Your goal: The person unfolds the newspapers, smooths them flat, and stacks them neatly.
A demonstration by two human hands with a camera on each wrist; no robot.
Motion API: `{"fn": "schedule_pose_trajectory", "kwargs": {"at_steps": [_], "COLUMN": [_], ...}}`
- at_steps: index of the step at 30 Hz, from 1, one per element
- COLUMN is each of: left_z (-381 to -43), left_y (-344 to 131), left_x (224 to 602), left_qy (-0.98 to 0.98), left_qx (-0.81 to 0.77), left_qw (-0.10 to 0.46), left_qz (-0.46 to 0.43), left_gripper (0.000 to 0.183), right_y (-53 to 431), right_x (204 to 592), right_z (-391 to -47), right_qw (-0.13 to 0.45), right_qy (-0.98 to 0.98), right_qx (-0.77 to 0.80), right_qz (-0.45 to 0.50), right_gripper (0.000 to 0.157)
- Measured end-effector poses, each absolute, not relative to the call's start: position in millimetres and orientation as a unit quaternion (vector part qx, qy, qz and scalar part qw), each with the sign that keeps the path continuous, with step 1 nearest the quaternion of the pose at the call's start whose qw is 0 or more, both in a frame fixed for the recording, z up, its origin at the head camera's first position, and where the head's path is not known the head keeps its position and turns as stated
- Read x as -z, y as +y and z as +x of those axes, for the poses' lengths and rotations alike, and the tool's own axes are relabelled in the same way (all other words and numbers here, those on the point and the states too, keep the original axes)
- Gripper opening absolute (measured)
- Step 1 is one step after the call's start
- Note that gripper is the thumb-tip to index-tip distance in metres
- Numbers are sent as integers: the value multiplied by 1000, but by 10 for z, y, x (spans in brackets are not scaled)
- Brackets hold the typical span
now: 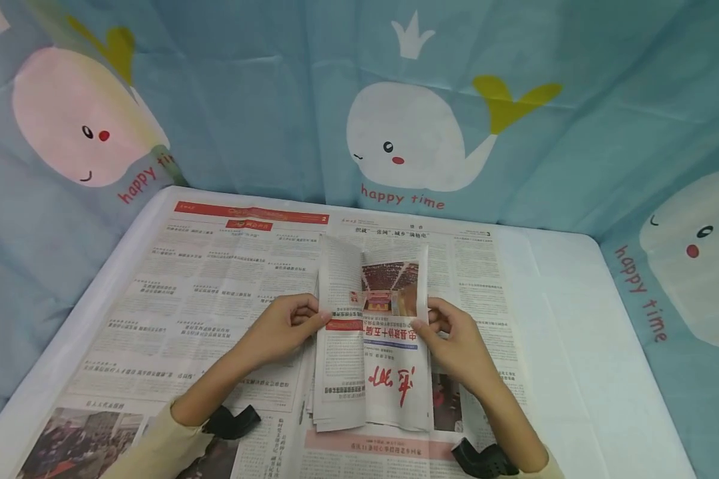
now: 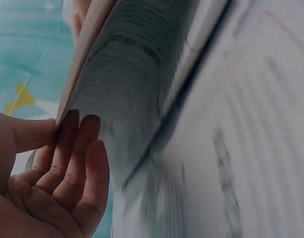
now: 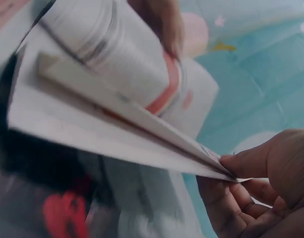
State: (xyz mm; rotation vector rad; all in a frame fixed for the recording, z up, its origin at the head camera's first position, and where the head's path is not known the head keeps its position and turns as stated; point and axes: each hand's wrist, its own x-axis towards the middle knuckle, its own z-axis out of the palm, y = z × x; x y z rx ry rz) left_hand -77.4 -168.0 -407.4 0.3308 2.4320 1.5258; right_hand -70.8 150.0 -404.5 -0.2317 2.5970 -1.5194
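A folded newspaper (image 1: 341, 362) with red print and a photo of a hall stands partly raised along both long sides, creased down its middle. At its left edge my left hand (image 1: 287, 326) pinches the paper between thumb and fingers. My right hand (image 1: 458, 339) pinches the opposite edge. In the left wrist view the thumb of the left hand (image 2: 52, 173) presses the edge of the curved paper (image 2: 122, 74) against the fingertips. The right wrist view has the right hand (image 3: 256, 183) gripping several folded layers (image 3: 117, 129) together. The paper's underside is mostly hidden.
Beneath lies a larger spread newspaper (image 1: 204, 279) with a red banner along its top. It covers much of a white table (image 1: 569, 319). Blue curtains (image 1: 263, 133) with whale prints hang behind and at both sides. Black wrist devices (image 1: 482, 459) sit near the sleeves.
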Motion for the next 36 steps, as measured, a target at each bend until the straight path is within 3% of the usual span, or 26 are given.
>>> {"fn": "schedule_pose_trajectory", "kwargs": {"at_steps": [8,15,21,27,30,36], "left_z": [-594,-468,-408,-395,-396,-367], "left_y": [-2090,-2355,-2459,-2466,-2453,-2450], "left_x": [3998,4010,4076,4125,4161,4202], "left_qy": [848,861,857,837,830,842], "left_qx": [-511,-497,-501,-528,-535,-514], "left_qw": [109,100,98,132,151,159], "left_qz": [90,44,63,61,52,46], "left_gripper": [25,64,68,83,78,44], "right_y": [1805,2030,2216,2300,2320,2358], "right_x": [4179,4210,4200,4241,4281,4345], "right_z": [-557,-404,-278,-229,-194,-156], "right_qw": [35,36,45,43,25,-7], "right_qy": [892,909,908,914,918,901], "right_qx": [449,415,417,404,396,432], "right_qz": [-44,-10,16,20,17,-21], "right_gripper": [39,49,50,51,56,72]}}
